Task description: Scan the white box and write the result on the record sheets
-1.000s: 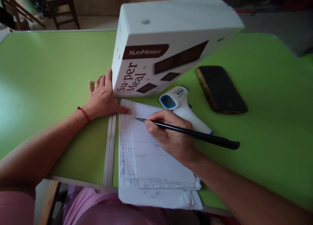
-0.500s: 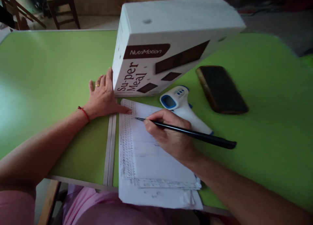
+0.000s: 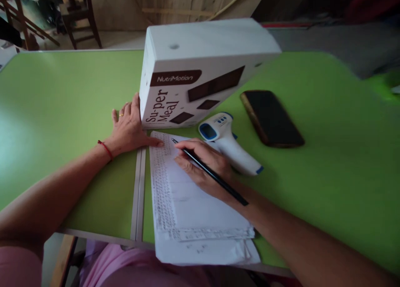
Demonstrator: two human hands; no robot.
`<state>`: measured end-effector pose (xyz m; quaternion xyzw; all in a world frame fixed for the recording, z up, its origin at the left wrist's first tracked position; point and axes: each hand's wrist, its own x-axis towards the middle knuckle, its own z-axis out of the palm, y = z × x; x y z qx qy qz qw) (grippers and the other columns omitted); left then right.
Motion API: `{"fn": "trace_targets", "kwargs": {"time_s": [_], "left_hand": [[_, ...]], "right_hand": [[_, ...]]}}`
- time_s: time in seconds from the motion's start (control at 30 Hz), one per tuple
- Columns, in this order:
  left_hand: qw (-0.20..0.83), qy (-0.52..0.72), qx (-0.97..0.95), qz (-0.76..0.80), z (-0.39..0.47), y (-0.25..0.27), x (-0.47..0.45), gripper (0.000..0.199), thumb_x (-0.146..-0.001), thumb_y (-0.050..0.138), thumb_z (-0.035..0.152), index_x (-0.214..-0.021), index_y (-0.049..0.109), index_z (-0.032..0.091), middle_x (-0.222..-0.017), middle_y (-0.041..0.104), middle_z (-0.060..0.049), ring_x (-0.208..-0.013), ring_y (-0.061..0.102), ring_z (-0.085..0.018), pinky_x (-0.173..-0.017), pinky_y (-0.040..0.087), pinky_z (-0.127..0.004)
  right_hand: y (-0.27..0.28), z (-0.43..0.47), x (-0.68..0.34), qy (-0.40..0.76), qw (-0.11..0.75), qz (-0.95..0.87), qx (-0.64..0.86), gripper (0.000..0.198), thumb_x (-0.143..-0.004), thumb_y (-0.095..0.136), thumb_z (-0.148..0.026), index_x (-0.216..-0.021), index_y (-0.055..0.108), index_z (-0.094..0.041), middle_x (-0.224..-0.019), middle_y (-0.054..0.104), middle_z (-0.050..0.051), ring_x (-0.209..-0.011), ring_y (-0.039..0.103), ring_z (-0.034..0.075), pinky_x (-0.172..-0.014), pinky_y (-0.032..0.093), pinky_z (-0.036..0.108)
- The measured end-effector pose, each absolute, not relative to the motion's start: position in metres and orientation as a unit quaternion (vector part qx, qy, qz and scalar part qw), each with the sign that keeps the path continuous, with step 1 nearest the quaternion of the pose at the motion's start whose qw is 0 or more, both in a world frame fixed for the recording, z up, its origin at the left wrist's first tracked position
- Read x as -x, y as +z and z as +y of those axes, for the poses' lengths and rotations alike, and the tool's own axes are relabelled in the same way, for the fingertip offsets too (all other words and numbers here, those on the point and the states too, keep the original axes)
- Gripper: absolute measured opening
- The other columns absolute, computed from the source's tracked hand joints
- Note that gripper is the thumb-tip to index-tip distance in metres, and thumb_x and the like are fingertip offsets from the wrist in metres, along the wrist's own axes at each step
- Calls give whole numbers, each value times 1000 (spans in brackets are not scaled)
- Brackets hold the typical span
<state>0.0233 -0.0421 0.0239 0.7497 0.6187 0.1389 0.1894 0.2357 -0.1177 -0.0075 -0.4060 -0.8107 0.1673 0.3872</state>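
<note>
My right hand (image 3: pixel 203 164) grips a slim black pen (image 3: pixel 215 176), its tip near the top of a stack of paper sheets (image 3: pixel 193 212). Rows of small handwriting run down the left part of the top sheet; much of the rest is blank. My left hand (image 3: pixel 129 126) lies spread on the green table, thumb on the sheet's upper left corner and fingers beside the white box. Just beyond the paper stands that NutriMotion Super Meal box (image 3: pixel 175 87). A white and blue infrared thermometer (image 3: pixel 231 143) lies partly behind my right hand.
A dark phone (image 3: pixel 271 118) in a brown case lies to the right on the green table (image 3: pixel 75 83). A metal seam (image 3: pixel 138 195) crosses the tabletop left of the paper. Wooden chairs (image 3: pixel 78 18) stand beyond the far edge.
The pen tip has moved up the page, and the pen now slants more steeply back along my right wrist. The view has shifted slightly; my left hand stays in place.
</note>
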Motion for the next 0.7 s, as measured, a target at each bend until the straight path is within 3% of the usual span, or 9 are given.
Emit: {"fn": "trace_targets", "kwargs": {"time_s": [0.13, 0.23, 0.33, 0.5, 0.7], "left_hand": [[237, 293, -771, 513, -33, 17, -15, 92, -71, 75, 53, -144, 33, 16, -151, 39, -19, -142, 37, -36, -121, 32, -52], [269, 361, -770, 452, -28, 12, -10, 75, -75, 70, 53, -136, 41, 20, -148, 46, -15, -139, 43, -32, -115, 41, -47], [293, 385, -744, 460, -28, 9, -10, 76, -72, 74, 54, -132, 44, 20, -142, 52, -14, -133, 48, -33, -113, 44, -50], [310, 439, -680, 498, -33, 14, -8, 74, -70, 78, 63, -123, 50, 20, -130, 62, -14, -120, 59, -34, -102, 51, -53], [409, 483, -625, 456, -41, 21, -9, 71, -73, 72, 72, -114, 54, 17, -119, 68, -14, -109, 66, -32, -93, 56, -50]], "right_hand": [[-6, -113, -239, 139, 374, -833, 383, 14, -98, 50, -24, -106, 61, -21, -95, 70, 6, -84, 70, 17, -76, 59, 30], [2, -119, -239, 95, 367, -849, 368, 19, -99, 47, -20, -111, 62, -22, -93, 71, 6, -86, 69, 18, -78, 57, 32], [12, -126, -243, 4, 334, -868, 368, 17, -98, 52, -17, -109, 65, -19, -87, 70, 7, -83, 67, 21, -76, 55, 35], [21, -131, -253, -84, 224, -895, 376, 10, -93, 65, -26, -96, 64, -16, -86, 70, 9, -84, 67, 25, -67, 51, 35], [19, -133, -253, -119, 218, -894, 372, 15, -95, 62, -28, -95, 63, -13, -80, 68, 8, -71, 66, 22, -57, 45, 32]]}}
